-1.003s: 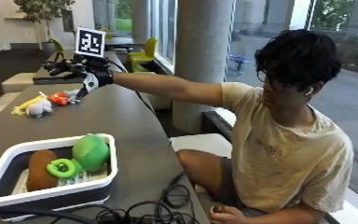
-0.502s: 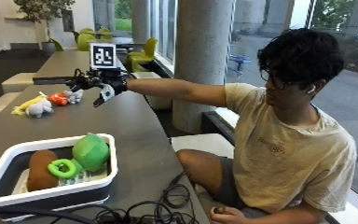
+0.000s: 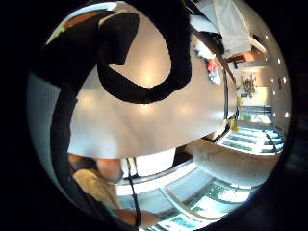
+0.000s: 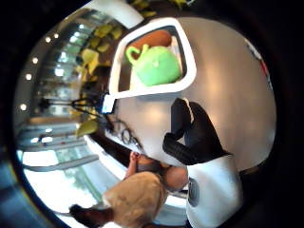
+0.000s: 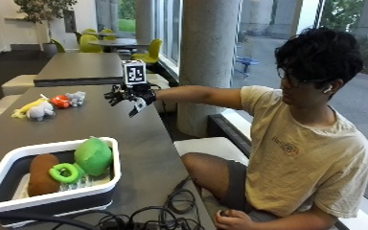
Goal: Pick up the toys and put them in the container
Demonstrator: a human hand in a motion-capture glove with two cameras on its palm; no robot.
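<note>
My gloved right hand (image 5: 130,96) hovers above the grey table (image 5: 143,143) with its fingers loosely spread and nothing in it. To its left, at the table's far end, lie a red toy (image 5: 60,101), two small grey plush toys (image 5: 77,98) (image 5: 40,111) and a yellow toy (image 5: 24,107). The white container (image 5: 17,155) stands at the near end and holds a green round toy (image 5: 95,155), a green ring (image 5: 62,172) and a brown toy (image 5: 40,173). The thumb side palm view shows the container (image 4: 156,89) and my gloved fingers (image 4: 192,128); the other palm view shows the red toy (image 3: 211,65).
Black cables (image 5: 155,215) lie on the table's near edge beside the container. A concrete pillar (image 5: 208,52) stands behind my arm. The person sits on a bench to the right of the table, arm stretched over it.
My hand has moved away from the toys at the far end, rightward and toward the person, still holding nothing. The toys lie where they were.
</note>
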